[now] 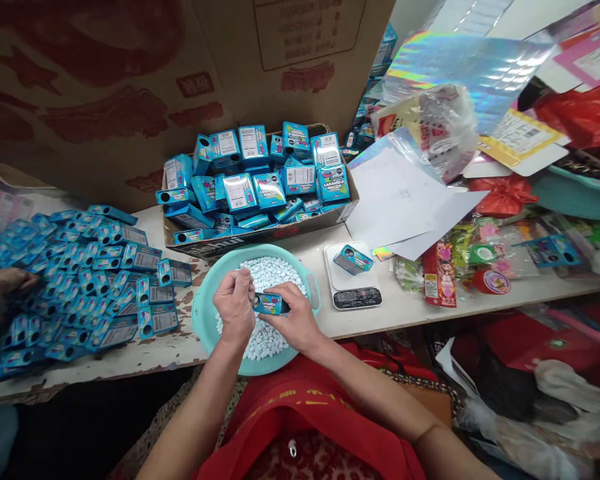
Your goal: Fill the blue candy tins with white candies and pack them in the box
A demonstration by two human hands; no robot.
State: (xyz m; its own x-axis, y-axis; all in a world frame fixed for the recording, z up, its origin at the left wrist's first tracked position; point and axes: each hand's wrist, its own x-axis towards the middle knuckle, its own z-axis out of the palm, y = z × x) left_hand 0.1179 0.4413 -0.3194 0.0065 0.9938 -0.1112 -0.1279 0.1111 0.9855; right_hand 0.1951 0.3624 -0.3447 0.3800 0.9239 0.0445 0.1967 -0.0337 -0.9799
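Observation:
My right hand [297, 319] grips a small blue candy box [273, 304], tilted on its side, with one end turned toward my left hand. My left hand [235, 303] is closed beside that end, its fingers curled together; whatever they hold is hidden. Both hands are over a turquoise basin [254, 367] with small pale candies [279, 264] in it. To the right of the basin, a white digital scale [336, 277] bears another blue box [355, 259].
Behind the basin stands a carton [190, 248] heaped with blue boxes. Rows of blue boxes [100, 267] cover the table's left side, where another person's hand [10, 287] reaches in. White papers [400, 200], bags and candy packets [440, 273] lie on the right.

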